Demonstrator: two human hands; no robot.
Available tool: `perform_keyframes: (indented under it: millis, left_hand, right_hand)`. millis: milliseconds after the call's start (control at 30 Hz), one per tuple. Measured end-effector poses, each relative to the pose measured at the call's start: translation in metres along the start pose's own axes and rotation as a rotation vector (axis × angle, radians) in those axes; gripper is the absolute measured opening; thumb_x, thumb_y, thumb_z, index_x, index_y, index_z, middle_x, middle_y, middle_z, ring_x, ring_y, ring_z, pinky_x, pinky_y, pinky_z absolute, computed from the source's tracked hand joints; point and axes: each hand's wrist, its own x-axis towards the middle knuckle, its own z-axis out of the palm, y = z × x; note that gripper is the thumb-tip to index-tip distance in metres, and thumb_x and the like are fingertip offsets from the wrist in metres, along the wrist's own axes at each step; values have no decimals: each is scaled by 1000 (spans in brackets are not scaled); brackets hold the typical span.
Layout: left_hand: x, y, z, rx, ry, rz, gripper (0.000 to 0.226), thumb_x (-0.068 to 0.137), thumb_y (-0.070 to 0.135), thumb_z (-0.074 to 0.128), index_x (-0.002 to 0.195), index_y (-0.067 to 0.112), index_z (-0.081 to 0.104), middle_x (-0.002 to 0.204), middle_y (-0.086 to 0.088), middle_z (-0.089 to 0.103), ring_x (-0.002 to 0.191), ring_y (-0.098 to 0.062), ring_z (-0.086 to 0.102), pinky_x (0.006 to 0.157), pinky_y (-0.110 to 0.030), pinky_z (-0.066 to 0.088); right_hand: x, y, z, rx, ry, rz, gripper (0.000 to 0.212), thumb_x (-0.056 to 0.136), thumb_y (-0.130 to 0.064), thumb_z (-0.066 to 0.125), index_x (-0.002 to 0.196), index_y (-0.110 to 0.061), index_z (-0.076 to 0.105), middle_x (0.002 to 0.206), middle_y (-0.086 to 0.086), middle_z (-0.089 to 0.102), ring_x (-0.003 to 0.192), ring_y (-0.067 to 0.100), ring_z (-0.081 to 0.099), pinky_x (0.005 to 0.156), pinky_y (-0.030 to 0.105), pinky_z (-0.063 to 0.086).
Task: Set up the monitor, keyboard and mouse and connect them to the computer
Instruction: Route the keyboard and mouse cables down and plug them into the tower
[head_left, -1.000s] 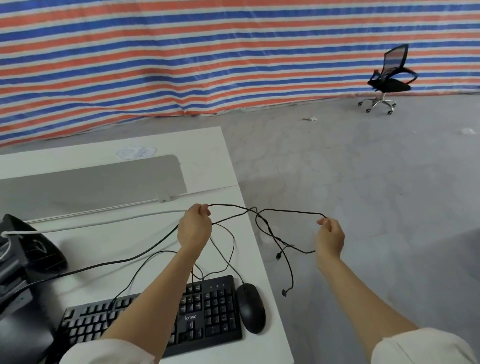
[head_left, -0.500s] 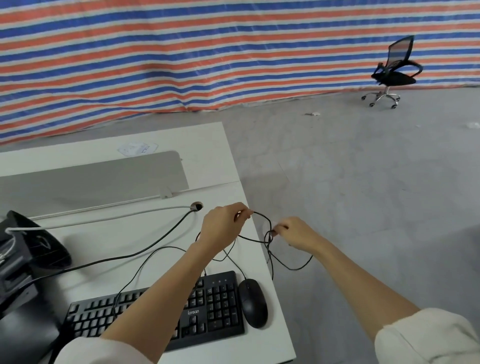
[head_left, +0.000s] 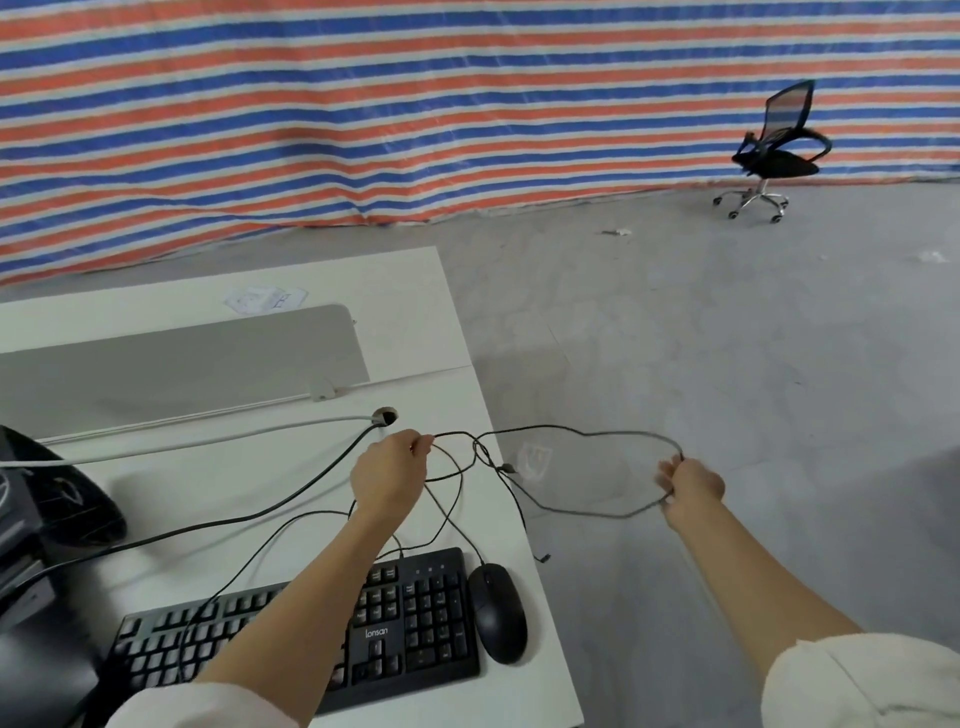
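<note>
A: Untangling cables (head_left: 561, 429) looks like the step in hand. Left hand (head_left: 388, 477) pinches thin black strands over the bench (head_left: 415, 312) edge; right hand (head_left: 691, 483), out past the bench over the floor, has fingers curled round a loop.

B: Positions of the task items?

A: Keyboard (head_left: 415, 623) at the near edge, mouse (head_left: 497, 613) just beside it on the right. Both leads run up into the tangle. One plug (head_left: 544, 558) dangles free.

B: Next move?

A: Probably: separate the two leads, find each plug, route toward the computer.

B: Unclear?

A: Dark object (head_left: 52, 499) at left is cut off; monitor or computer, cannot tell. Which strand belongs to which device: unresolved.
</note>
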Motion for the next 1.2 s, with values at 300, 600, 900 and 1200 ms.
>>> perform_keyframes:
  millis: [300,600,900,1200]
  left_hand:
    - [-9,45,-2,-69,-25,277,30,98,35,44,93,21,70,78,1,69,78,-23,62,61,-28,38]
    - [-10,30,3,21,-27,230,34,98,38,44,91,17,69,74,-1,67,74,-24,60,59,-29,39]
    - [6,10,7,-80,-52,-63,37,99,32,40,86,9,66,79,-7,64,67,-21,50,55,-28,34]
    - [7,38,-12,-222,-93,282,29,97,32,46,91,17,70,52,12,48,61,-14,48,60,-28,38]
  right_hand:
    - [-60,39,61,-944,-516,-659,29,96,-32,42,111,-13,60,113,4,63,109,24,57,90,35,43]
    - [-79,33,75,-972,-616,-867,25,99,-10,36,83,-10,55,74,-7,52,71,11,47,61,16,34]
    - [-48,-2,56,8,-141,-537,34,101,-11,30,73,-18,47,65,0,46,58,13,50,59,21,38]
    - [-25,20,41,-673,-241,-551,43,95,-11,45,137,-11,45,141,9,43,128,24,43,104,32,34]
